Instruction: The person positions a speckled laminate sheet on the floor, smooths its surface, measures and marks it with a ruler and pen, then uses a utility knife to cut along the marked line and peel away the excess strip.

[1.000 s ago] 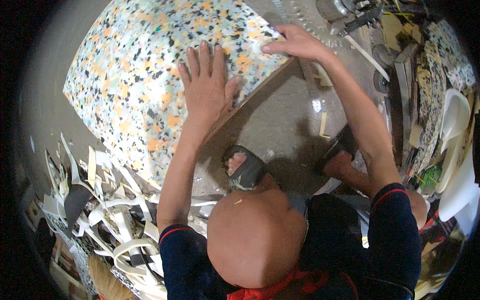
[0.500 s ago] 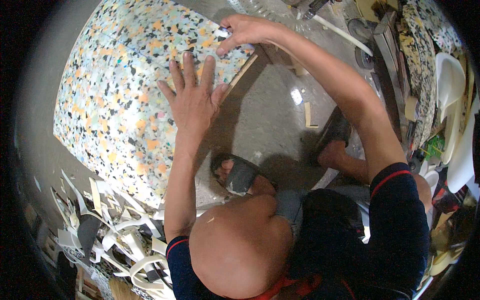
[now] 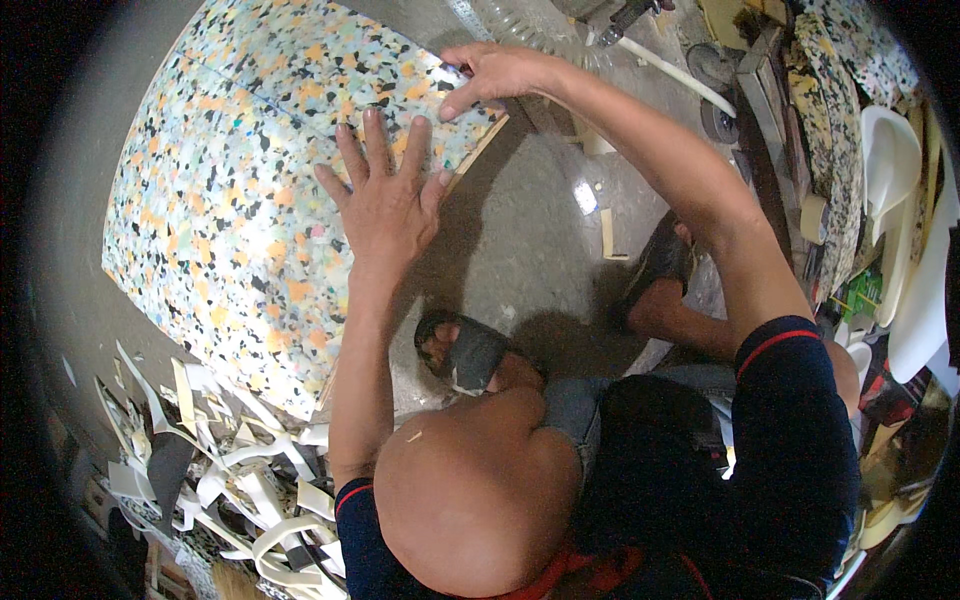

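Just beyond the scrap pile (image 3: 212, 485) lies our speckled sheet (image 3: 230, 180), probably light, bendy, best held by opposite edges; our left hand (image 3: 390, 215) presses flat on it; our right hand (image 3: 500, 75) meets its edge, grasp unclear.

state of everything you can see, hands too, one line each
Speckled sheet, spread out, a line crossing its upper part
Left hand, open, fingers spread on the sheet
Right hand, at the sheet's edge, thumb and forefinger apart; firmness of grip unclear
White scraps, loosely heaped
Left sandal, worn, toes showing
Right sandal, worn
Small pale strip, lying on the floor
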The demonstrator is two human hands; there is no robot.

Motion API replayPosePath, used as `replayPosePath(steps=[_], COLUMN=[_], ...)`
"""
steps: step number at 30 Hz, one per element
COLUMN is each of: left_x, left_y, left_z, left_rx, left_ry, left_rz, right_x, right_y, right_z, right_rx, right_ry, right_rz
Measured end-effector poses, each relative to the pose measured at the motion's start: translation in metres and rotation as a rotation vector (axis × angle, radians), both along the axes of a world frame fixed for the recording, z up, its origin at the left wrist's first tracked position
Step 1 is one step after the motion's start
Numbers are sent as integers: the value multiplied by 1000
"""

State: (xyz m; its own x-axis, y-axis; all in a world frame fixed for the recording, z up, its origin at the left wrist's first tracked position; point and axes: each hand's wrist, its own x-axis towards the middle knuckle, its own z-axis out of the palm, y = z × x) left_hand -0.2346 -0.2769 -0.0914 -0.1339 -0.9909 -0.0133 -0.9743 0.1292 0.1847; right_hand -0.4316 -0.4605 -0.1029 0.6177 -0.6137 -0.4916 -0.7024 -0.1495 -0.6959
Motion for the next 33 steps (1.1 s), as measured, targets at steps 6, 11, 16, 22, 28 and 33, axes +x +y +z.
replayPosePath(steps=[6, 11, 16, 22, 28, 33], left_x=[6, -8, -5, -7, -9, 19], left_y=[-29, -31, -27, -28, -33, -9], left_z=[-21, -18, -18, -14, -8, -18], left_rx=[-195, -172, -221, -189, -155, -120], left_ry=[117, -6, -48, -14, 51, 657], left_rz=[66, 82, -3, -97, -136, 24], right_x=[-2, -4, -1, -21, -28, 32], right_y=[3, 7, 15, 29, 25, 15], right_z=[-11, -23, -12, -19, -3, 48], right_rx=[13, 16, -99, -17, -92, -641], right_ry=[-167, -198, -206, -139, 135, 181], right_rz=[-65, -83, -52, -46, -94, 98])
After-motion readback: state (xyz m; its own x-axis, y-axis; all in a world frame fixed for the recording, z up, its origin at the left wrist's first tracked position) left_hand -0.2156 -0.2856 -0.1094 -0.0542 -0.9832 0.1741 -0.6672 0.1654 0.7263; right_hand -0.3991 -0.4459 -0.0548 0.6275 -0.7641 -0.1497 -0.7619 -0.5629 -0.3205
